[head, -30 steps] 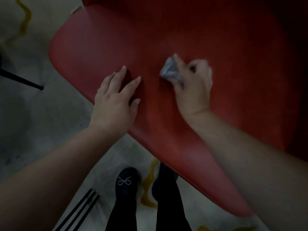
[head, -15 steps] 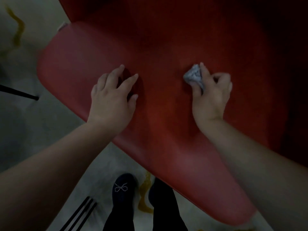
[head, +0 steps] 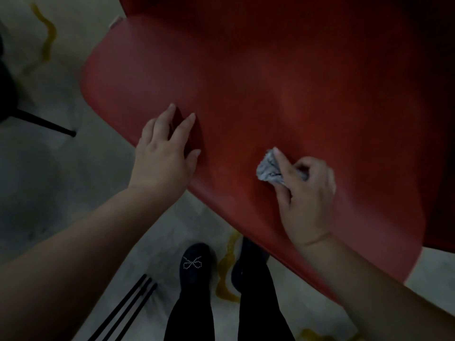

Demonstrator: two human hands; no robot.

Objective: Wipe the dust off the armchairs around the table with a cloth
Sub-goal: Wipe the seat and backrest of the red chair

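Plainly the wipe turns on where the unwiped seat lies from the cloth. The crumpled grey-white cloth is bunched in the right hand, sticking out past the fingertips toward ten o'clock and pressed on the smooth red moulded armchair seat close to its front edge. From that wad the bulk of the seat spreads away toward twelve and one o'clock, while the front lip runs just behind the wrist on a line from ten to four o'clock. So the right hand is the one placed to work; its next stroke, I would judge, has to run up and away across the seat.

Its fingers are curled round the cloth, index finger laid straight along the top of it, knuckles up, forearm coming in from five o'clock.

At nine o'clock from the cloth, well apart from it, the left hand rests flat on the same seat near the edge, fingers straight and slightly spread, holding nothing, seemingly steadying the chair. Below, a dark shoe with a studded bow stands on the pale marbled floor.
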